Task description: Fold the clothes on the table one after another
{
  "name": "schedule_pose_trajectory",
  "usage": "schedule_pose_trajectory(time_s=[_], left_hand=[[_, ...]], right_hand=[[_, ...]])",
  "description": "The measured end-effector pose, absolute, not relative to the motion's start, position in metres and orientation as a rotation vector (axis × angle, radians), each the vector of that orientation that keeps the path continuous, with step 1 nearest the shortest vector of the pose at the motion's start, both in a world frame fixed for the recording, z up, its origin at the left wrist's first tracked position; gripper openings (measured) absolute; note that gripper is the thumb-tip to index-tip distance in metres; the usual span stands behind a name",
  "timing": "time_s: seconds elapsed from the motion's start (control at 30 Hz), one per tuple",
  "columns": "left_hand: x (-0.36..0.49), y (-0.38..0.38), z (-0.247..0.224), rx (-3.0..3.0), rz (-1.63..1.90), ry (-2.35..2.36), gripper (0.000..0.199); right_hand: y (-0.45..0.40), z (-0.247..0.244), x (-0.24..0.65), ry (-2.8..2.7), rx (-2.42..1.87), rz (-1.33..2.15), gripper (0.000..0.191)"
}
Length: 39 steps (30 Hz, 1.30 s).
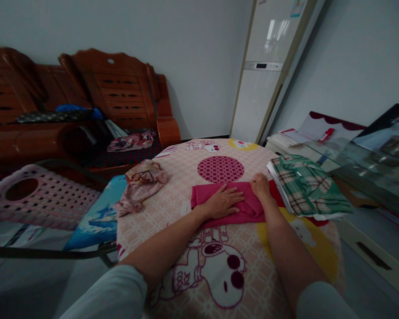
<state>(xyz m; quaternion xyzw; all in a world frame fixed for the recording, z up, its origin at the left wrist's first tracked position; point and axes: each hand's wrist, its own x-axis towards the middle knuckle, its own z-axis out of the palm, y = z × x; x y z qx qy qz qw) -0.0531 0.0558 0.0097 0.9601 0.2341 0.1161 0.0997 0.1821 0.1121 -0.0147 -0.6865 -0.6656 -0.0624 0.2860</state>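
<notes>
Pale pink and crumpled, a loose cloth (142, 179) lies at the left edge of the round table (123, 235), beside a blue cushion (101, 221); its place seems to leave mid-table to the flat piece. Printed tablecloth (176, 204) forms a strip between it and the magenta cloth (251, 206), which lies folded at mid-table, long sides running left to right. My left hand (222, 202) rests flat upon this fabric, fingers spread, grasping nothing — presumably to keep the layers smooth. My right hand (261, 186) is curled at the far right corner of the fold; whether it pinches fabric I cannot tell, the fingertips being hidden. Just beyond, a folded stack topped with green plaid (310, 184) occupies the table's right edge and appears to overhang it — sideways room is tight there. Wider room lies toward the far and near edges.
</notes>
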Motion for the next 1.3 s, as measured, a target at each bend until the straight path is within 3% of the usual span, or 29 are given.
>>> schedule_pose_trajectory(time_s=[0.17,0.3,0.47,1.07,1.3], left_hand=[[-0.053,0.056,0.009,2.838,0.361,0.680,0.054],[-0.052,0.056,0.009,2.825,0.359,0.674,0.054],[-0.052,0.055,0.010,2.813,0.390,0.636,0.052],[-0.054,0.054,0.006,2.787,0.414,0.523,0.049],[-0.054,0.054,0.007,2.783,0.413,0.528,0.049]], right_hand=[[0.105,0.002,0.173,-1.858,-1.627,-0.144,0.018],[0.099,0.012,0.152,-2.028,-1.301,0.171,0.031],[0.094,0.001,0.137,-2.101,-1.343,0.506,0.039],[0.094,0.000,0.153,-1.944,-1.124,0.851,0.043],[0.092,0.000,0.149,-1.953,-1.167,0.813,0.042]])
